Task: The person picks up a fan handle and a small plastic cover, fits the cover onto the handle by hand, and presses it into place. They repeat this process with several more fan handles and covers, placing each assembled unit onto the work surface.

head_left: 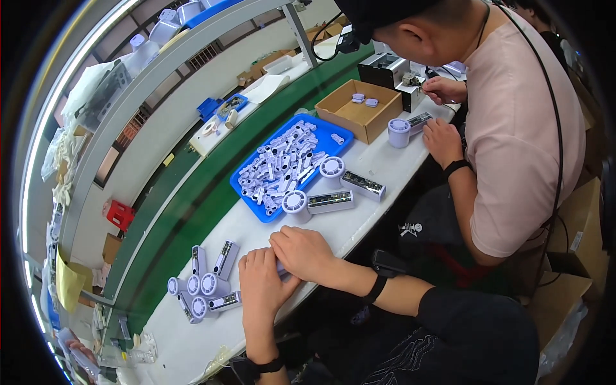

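Observation:
My left hand and my right hand meet over the white bench near its front edge. Their fingers are curled together around a lavender plastic piece, mostly hidden, so its full shape does not show. Left of my hands stand several lavender handheld fans, with round grilles and handles open to circuit boards. Just beyond my right hand lie two more such fans, one nearer and one farther. A blue tray behind them holds a heap of small lavender plastic parts.
To my right a co-worker in a pink shirt rests one hand by another fan. A cardboard box holds a few lavender pieces. Beyond the bench runs a green strip; a metal shelf frame rises behind.

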Tool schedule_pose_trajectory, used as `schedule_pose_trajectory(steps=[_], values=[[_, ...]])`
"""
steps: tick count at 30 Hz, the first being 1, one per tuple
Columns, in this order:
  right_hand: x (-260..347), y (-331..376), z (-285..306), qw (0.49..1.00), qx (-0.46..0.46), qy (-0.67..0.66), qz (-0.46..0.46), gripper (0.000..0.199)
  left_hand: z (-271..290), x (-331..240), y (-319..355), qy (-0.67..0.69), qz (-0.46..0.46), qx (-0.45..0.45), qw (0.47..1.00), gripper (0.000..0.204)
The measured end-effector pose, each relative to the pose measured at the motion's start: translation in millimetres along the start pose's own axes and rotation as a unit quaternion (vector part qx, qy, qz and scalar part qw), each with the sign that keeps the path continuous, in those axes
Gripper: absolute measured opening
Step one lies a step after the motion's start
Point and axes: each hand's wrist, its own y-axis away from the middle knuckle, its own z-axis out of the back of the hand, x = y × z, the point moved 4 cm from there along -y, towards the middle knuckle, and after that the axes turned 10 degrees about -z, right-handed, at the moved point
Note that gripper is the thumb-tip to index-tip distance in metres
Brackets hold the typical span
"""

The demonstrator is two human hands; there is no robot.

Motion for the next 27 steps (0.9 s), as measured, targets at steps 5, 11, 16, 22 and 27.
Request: schedule_pose_trajectory(steps=[5, 11, 16, 22, 27], values=[[-11.5, -3.3, -8.8, 1.0, 0.016, 0.009, -0.022, 0.02, -1.2, -2.2, -4.6, -0.011, -0.032, 0.003, 0.999, 0.036], [-7.8, -13.4, -7.4, 0.998, 0.024, 0.027, -0.043, 0.032, -10.3, 6.2, -15.5, 0.086, 0.157, -0.064, 0.982, 0.03], [-5.0, -15.3, -6.9, 0.995, 0.043, 0.082, -0.02, 0.037, -18.2, 3.2, -13.9, -0.037, 0.196, -0.134, 0.971, 0.034], [-6.4, -17.5, -7.0, 0.995, 0.059, 0.069, -0.042, 0.033, -20.9, 4.1, -16.8, -0.038, 0.211, -0.12, 0.969, 0.036], [-10.9, -22.5, -14.6, 0.995, 0.057, 0.078, -0.009, 0.029, -16.7, 10.5, -23.4, -0.037, 0.22, -0.078, 0.972, 0.036]])
